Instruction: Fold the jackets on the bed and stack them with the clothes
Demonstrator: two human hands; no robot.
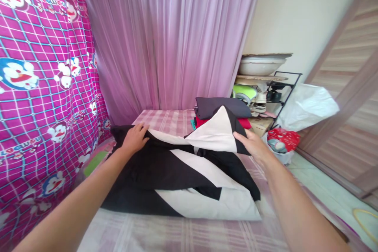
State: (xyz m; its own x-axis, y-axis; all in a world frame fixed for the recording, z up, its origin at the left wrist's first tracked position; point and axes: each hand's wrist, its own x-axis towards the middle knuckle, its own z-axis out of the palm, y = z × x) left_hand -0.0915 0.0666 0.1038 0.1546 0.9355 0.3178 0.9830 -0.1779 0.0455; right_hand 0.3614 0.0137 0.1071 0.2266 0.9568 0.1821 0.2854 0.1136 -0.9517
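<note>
Right hand pinches black-and-white fabric at two o'clock. Left hand rests on it, loosely uncurled, at ten.

Matt cloth garment, wood-grained door beyond

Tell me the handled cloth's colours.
The cloth is black and white; the head view shows it.

A home, seemingly a bedroom — purple curtain, plaid sheet, folded clothes (plus a cartoon-print cloth).
</note>
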